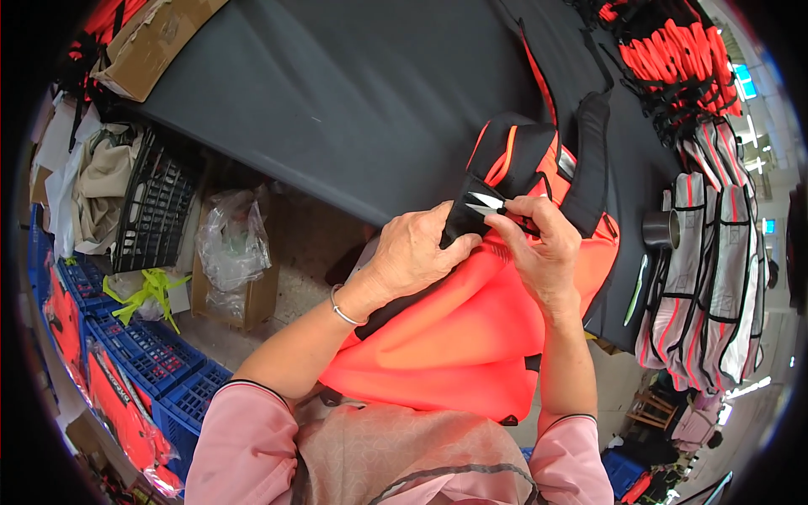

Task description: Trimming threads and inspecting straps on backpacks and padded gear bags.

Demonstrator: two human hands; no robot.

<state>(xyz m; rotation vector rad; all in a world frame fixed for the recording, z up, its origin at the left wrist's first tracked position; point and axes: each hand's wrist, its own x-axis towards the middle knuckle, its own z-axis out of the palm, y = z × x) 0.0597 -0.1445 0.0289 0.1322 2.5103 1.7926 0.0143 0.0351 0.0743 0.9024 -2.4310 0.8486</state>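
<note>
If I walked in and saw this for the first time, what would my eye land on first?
Probably the glowing orange-and-black bag in the middle, where the left hand grips a black part and the right hand holds small snips with pale, pointed blades. Next might come the stack of bright orange pieces at upper right and the yellow-green strips at left, near the blue crates.
</note>
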